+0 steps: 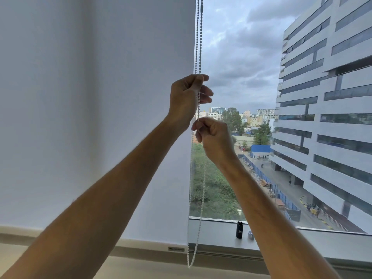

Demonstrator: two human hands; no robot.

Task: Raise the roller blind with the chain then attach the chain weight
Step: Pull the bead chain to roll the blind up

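Note:
The white roller blind (96, 117) hangs fully down over the left part of the window, its bottom bar (153, 245) below sill level. A white beaded chain (198, 43) runs down the blind's right edge and ends in a free loop (191, 262) below the sill. My left hand (187, 97) is raised and closed around the chain. Just beneath it, my right hand (213, 135) pinches the same strand between thumb and fingers. A black cylindrical chain weight (239, 229) stands upright on the sill, to the right of the loop.
The grey window sill (217, 232) runs along the bottom of the glass, with a small pale object (250, 234) beside the weight. Through the bare pane (241, 77) I see a tall office block, a street and cloudy sky.

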